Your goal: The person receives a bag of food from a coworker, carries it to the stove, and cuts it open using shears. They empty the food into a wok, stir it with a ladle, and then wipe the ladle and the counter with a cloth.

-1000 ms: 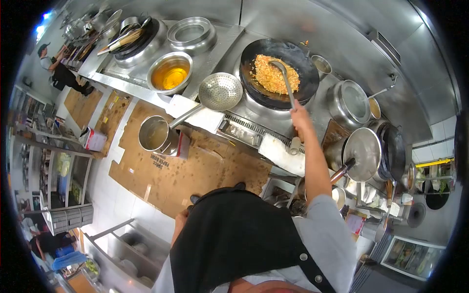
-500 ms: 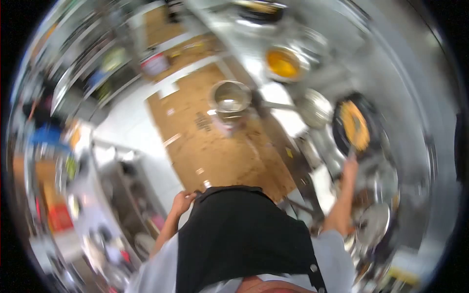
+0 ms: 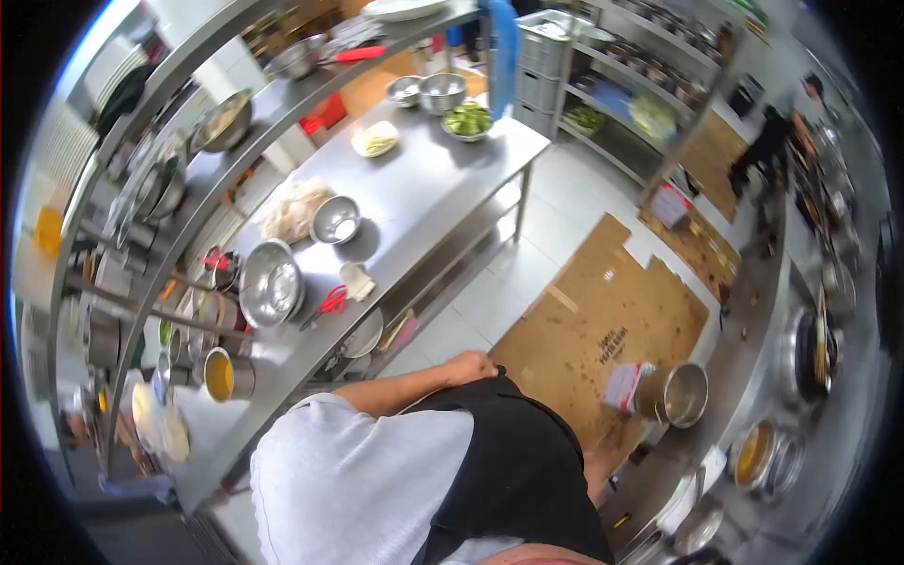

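Observation:
My left hand (image 3: 471, 367) is closed in front of my waist, on the upper edge of my black apron (image 3: 518, 443). A small dark piece of it sticks out past the fingers. My right hand is out of sight; only a strip of skin shows at the apron's right side. Left of me stands a steel table (image 3: 428, 188) with a large steel bowl (image 3: 271, 282), a smaller bowl (image 3: 336, 220) and red-handled scissors (image 3: 331, 301). Green vegetable pieces (image 3: 468, 119) fill a bowl at its far end. A pot of yellow liquid (image 3: 219, 375) is nearer.
Flattened cardboard (image 3: 603, 330) covers the floor ahead, with a deep metal pot (image 3: 680, 395) above it at the stove side. A cooking counter with pans (image 3: 815, 353) runs along the right. Another person (image 3: 767, 141) stands at its far end. An overhead shelf (image 3: 282, 94) crosses the left.
My view has swung left, from the stove to the steel table. The right hand, earlier holding a utensil in a black pan of orange food, has left the view. The left hand stays at the apron.

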Tool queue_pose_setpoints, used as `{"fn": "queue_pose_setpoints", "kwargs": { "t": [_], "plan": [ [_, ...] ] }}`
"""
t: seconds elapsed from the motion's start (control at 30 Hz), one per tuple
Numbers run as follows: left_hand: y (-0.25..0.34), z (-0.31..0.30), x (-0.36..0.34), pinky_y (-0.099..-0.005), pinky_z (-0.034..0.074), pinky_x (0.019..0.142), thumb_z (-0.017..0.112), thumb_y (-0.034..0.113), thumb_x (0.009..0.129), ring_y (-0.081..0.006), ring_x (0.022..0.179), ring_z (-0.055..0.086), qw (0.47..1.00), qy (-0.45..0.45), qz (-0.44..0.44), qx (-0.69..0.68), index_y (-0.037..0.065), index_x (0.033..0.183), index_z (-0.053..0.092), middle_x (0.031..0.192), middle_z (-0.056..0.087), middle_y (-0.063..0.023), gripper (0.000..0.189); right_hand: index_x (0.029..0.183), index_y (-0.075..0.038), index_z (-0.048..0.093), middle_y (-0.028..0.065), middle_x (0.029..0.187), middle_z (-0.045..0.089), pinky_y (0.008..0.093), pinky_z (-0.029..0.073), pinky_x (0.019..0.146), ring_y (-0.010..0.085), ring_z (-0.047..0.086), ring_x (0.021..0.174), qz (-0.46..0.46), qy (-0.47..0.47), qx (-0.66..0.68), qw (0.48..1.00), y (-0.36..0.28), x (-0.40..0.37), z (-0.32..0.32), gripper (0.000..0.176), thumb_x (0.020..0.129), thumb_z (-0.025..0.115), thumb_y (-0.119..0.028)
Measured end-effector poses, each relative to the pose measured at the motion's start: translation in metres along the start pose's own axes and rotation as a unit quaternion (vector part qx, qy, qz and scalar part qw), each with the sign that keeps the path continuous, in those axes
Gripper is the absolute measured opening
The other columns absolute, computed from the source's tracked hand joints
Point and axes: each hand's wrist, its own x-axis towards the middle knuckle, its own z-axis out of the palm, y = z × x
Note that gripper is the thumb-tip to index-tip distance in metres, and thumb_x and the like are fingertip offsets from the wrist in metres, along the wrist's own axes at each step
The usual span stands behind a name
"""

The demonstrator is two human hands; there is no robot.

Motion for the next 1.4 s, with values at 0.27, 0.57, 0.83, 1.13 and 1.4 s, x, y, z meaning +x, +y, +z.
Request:
{"fn": "queue_pose_setpoints", "kwargs": {
  "t": [0.27,0.57,0.83,1.13,1.4],
  "plan": [
    [-0.012,-0.232,-0.111,-0.0453,0.055,0.099,0.074,0.03,0.098,-0.0341,0.113,0.069,0.81,0.572,-0.092,-0.093,0.002,0.132,0.07,0.137,0.069,-0.019,0.045,0.123,-0.006,0.069,0.0104,0.105,0.069,0.0399,0.059,0.072,0.023,0.067,0.095,-0.047,-0.264,-0.143,0.953,-0.195,0.057,0.171,0.026,0.103,0.06,-0.019],
    [-0.072,-0.229,-0.232,-0.0384,0.058,0.085,0.074,0.027,0.1,-0.0247,0.095,0.072,0.664,0.718,-0.171,-0.116,0.002,0.136,0.069,0.119,0.075,-0.0171,0.044,0.125,-0.005,0.069,0.0115,0.108,0.069,0.0397,0.058,0.076,0.0241,0.067,0.099,-0.06,-0.308,-0.205,0.927,-0.245,0.071,0.18,0.028,0.103,0.06,-0.021],
    [-0.099,-0.189,-0.204,-0.0432,0.058,0.089,0.073,0.02,0.097,-0.0314,0.1,0.074,0.735,0.601,-0.283,-0.14,0.003,0.127,0.071,0.12,0.076,-0.0172,0.035,0.127,-0.004,0.069,0.0125,0.112,0.07,0.0396,0.057,0.08,0.025,0.067,0.102,-0.006,-0.298,-0.221,0.929,-0.226,0.059,0.159,0.031,0.104,0.06,-0.022],
    [-0.178,-0.142,-0.194,-0.0507,0.06,0.094,0.068,0.008,0.089,-0.0422,0.112,0.071,0.731,0.551,-0.37,0.159,0.012,0.142,0.058,0.145,0.056,-0.0175,0.054,0.129,-0.003,0.069,0.0136,0.115,0.07,0.0394,0.056,0.085,0.0261,0.067,0.106,0.027,-0.28,-0.214,0.936,-0.215,0.051,0.139,0.034,0.104,0.061,-0.024],
    [-0.214,-0.16,-0.193,-0.0513,0.06,0.09,0.06,0.016,0.099,-0.0396,0.107,0.073,0.791,0.331,-0.484,0.176,0.01,0.135,0.063,0.122,0.069,-0.0171,0.036,0.13,-0.002,0.069,0.0146,0.119,0.07,0.0393,0.055,0.089,0.0271,0.067,0.11,0.028,-0.286,-0.228,0.93,-0.223,0.058,0.142,0.036,0.104,0.061,-0.026]
  ]
}}
